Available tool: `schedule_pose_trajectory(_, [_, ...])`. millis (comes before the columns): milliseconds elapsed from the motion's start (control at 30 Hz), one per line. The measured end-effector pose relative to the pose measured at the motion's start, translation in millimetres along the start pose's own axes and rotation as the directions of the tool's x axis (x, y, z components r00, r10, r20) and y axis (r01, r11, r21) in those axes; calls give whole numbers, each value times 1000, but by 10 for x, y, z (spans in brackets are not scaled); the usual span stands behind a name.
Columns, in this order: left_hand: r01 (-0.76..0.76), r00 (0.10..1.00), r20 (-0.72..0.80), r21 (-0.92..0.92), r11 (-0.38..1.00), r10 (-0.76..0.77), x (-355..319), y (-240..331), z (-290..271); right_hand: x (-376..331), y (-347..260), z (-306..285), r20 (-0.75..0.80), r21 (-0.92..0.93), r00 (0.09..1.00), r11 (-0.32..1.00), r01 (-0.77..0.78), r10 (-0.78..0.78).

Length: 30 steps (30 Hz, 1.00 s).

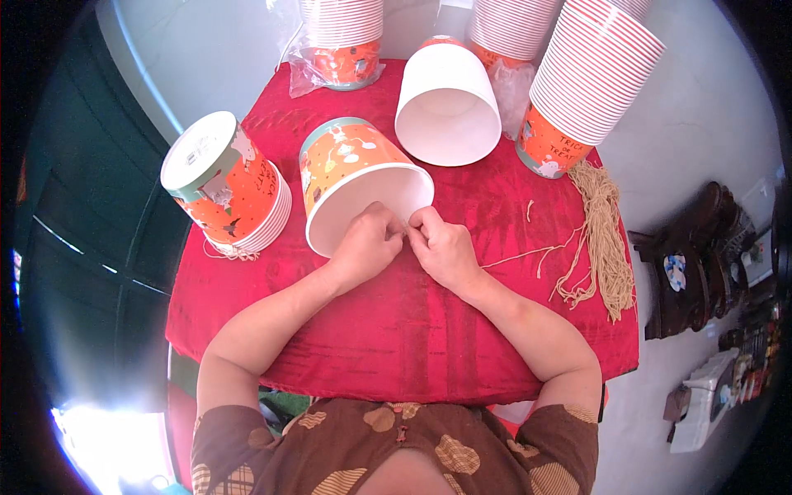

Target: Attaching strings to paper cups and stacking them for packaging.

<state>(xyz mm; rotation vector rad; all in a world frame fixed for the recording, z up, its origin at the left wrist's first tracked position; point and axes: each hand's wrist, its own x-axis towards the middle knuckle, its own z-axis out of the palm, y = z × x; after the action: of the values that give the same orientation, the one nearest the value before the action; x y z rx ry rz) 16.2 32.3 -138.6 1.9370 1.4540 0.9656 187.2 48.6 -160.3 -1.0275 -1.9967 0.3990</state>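
Note:
An orange paper bucket with a green base band lies on its side, its open white mouth facing me. At the near rim my left hand and my right hand meet, fingertips pinched close together. A small bit of tan string seems to show between them; the fingers hide most of it. My left hand reaches partly across the bucket's mouth. Another tan string runs from beside my right wrist toward a thick bundle of tan strings at the table's right edge.
Upside-down nested buckets with string at their rims stand at the left. A white-mouthed bucket lies farther back. A tall leaning stack stands at the right. More stacks in clear plastic line the back. Red cloth covers the table.

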Motion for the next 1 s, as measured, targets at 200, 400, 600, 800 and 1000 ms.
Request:
schedule_pose_trajectory(200, [12, 1000, -3, -39, 999, -13, -2, -11, 4, -6, 8, 1, 0, -74, 999, 996, 51, -51])
schedule_pose_trajectory(400, [-24, 1000, -14, -28, 999, 24, 14, -58, 17, -7, 10, -9, 19, -143, 993, 983, 116, -114])
schedule_pose_trajectory(600, [5, 1000, -28, -63, 998, -7, 23, -53, 19, -1, -27, -43, 34, -186, 974, 957, 224, -222])
schedule_pose_trajectory(800, [10, 1000, -28, -72, 997, -12, 36, -67, 15, -19, -9, -41, 66, -232, 961, 933, 277, -269])
schedule_pose_trajectory(1000, [13, 1000, -25, -75, 997, -15, 38, -77, 3, -3, -16, -67, 81, -213, 956, 932, 294, -283])
